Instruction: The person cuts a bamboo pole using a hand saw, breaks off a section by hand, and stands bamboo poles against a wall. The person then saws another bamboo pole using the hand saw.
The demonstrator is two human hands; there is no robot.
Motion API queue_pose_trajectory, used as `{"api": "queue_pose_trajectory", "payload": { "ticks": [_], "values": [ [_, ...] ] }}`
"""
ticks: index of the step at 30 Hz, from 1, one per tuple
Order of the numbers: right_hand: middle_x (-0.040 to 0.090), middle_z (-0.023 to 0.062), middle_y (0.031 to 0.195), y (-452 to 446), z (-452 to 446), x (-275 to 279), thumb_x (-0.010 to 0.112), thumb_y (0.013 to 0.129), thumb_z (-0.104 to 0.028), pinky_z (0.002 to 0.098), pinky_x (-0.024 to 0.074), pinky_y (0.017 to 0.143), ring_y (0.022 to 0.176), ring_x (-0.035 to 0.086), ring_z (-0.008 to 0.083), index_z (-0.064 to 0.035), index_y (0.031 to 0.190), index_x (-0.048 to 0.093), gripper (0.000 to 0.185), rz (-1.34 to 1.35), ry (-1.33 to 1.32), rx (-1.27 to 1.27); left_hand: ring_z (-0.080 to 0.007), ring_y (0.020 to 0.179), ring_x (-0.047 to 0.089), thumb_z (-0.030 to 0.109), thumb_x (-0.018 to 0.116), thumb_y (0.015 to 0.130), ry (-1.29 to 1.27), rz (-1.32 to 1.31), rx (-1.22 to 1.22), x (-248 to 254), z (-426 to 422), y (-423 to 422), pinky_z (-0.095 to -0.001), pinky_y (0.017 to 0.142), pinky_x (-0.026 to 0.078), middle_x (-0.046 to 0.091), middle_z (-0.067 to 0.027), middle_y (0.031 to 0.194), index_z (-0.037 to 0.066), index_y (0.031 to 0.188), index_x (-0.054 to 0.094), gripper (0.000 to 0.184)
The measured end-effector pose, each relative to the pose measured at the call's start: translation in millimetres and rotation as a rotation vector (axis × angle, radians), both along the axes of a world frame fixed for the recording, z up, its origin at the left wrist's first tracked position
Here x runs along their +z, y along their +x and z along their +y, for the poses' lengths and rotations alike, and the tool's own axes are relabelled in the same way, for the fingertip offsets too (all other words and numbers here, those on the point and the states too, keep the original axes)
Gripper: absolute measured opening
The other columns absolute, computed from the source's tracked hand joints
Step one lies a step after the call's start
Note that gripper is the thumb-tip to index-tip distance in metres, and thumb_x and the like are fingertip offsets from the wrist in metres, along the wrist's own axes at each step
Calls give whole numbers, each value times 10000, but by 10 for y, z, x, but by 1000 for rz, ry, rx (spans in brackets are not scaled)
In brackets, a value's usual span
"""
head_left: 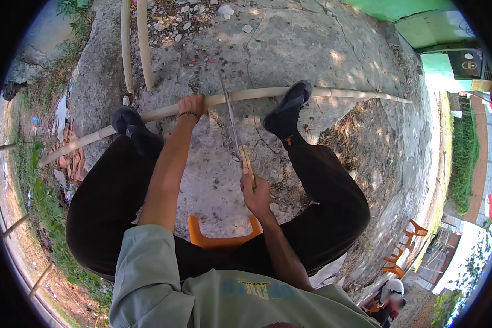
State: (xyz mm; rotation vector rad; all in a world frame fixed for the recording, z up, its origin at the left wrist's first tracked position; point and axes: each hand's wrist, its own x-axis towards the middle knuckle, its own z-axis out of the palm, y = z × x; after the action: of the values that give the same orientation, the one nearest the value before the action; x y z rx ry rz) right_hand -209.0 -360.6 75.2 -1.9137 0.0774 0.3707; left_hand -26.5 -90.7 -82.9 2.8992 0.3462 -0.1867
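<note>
A long pale bamboo pole [257, 93] lies across the concrete ground in front of me, passing by both of my shoes. My left hand [192, 105] is closed around it, just right of my left shoe [128, 121]. In my right hand [256, 194] is the yellowish handle of a saw [234, 120]. Its long, narrow metal blade crosses the pole a little right of my left hand, pointing away from me. I cannot make out teeth on the blade or how deep it sits. My right shoe [290, 104] is against the pole farther right.
Two more bamboo poles [144, 44] lie at the upper left near scattered stones. An orange plastic stool [224, 240] is beneath me. More orange stools [404, 246] stand at the right, near a person in a white helmet [391, 290]. Green plants [38, 191] edge the left side.
</note>
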Motion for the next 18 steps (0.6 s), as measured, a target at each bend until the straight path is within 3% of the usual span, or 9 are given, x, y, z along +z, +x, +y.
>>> {"api": "queue_pose_trajectory", "payload": {
  "ticks": [5,7,9,11,14,18],
  "values": [
    [430,7,505,2,100,-126,545,1033,-272,336,313,463,496,388,76,-5,607,510,504,-20,-57,-11,-307,940,694,327,763,783,15,-37,9,-135,0,-9,-454,804,526,712,-111,947,173,950,720,231],
    [446,19,500,225,189,-122,540,1033,-291,337,317,460,485,402,82,-4,606,522,515,-42,37,-40,-328,951,691,342,767,786,12,-91,6,-186,26,-17,-460,813,528,711,-124,944,158,969,712,266],
    [457,-11,537,639,289,-104,511,1038,-388,291,321,466,499,422,70,-30,626,510,545,54,-64,12,-349,962,688,356,772,789,6,-132,-15,-246,11,-65,-467,822,530,710,-137,941,143,989,704,301],
    [444,-3,517,999,471,-238,523,1023,-432,305,319,464,488,411,83,-18,612,499,583,21,-79,-10,-350,924,692,339,744,800,-9,-109,2,-248,18,-19,-462,808,531,712,-132,911,145,968,701,260],
    [444,66,497,1122,683,-177,553,1009,-364,365,362,478,476,451,135,27,646,545,533,-142,-226,34,-349,886,691,328,728,803,-32,-75,-5,-240,40,7,-459,795,530,712,-126,878,150,963,698,241],
    [430,83,491,898,643,-358,554,1012,-337,373,372,485,477,452,151,25,668,563,500,-141,-237,43,-347,890,688,328,733,794,-67,-81,15,-307,60,10,-470,799,526,710,-126,918,154,964,697,246]
  ]
}}
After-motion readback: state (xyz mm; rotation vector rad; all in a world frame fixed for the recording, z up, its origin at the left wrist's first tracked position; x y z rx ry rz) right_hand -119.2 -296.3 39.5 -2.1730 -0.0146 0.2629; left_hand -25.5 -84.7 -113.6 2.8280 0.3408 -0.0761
